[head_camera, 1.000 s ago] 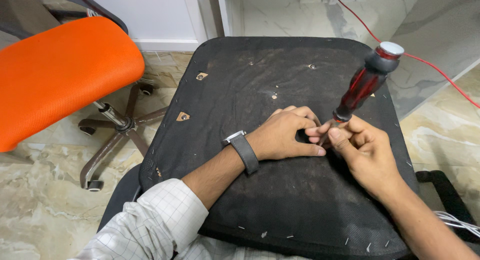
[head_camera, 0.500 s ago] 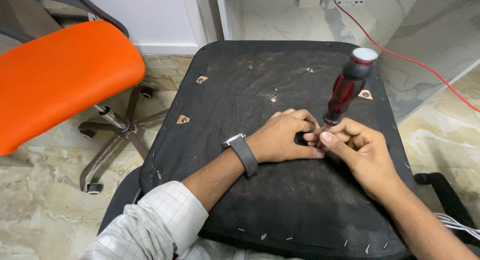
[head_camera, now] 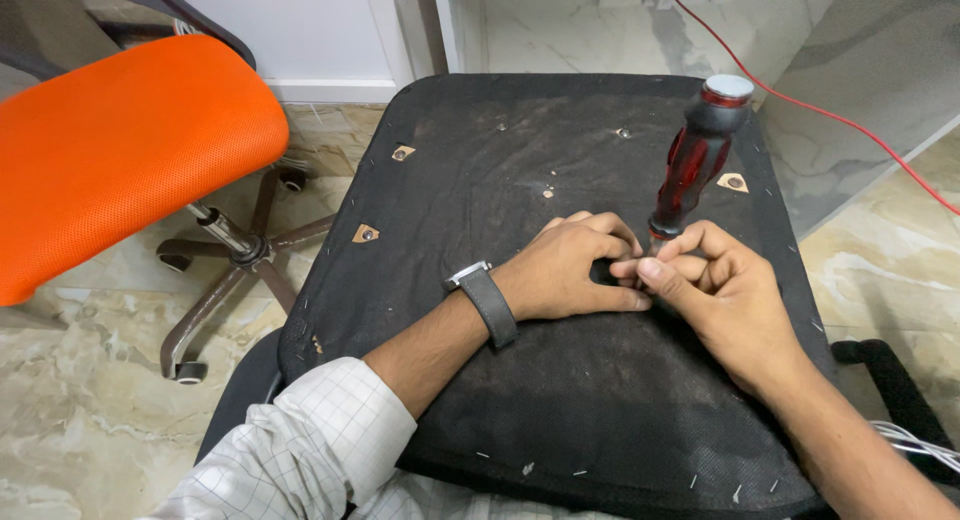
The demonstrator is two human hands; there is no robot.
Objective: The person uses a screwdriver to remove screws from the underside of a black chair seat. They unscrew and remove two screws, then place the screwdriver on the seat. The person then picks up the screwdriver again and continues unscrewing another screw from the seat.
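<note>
Your right hand [head_camera: 725,295] pinches the red screwdriver [head_camera: 695,170] low on its shaft, upright mid-seat; left hand [head_camera: 570,270] curls closed beside the tip, touching. Black seat base [head_camera: 480,170] has open fabric toward every edge

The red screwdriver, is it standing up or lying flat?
Standing up, tipped slightly. The screwdriver has its cap on top, and the right hand pinches its lower end. Its tip is hidden.

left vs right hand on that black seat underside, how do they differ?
The left hand lies curled, knuckles up, on the black seat underside; the right hand pinches the red screwdriver low on its handle, holding it near upright. The left wrist wears a watch; the right is bare. Their fingertips meet at one spot.
</note>
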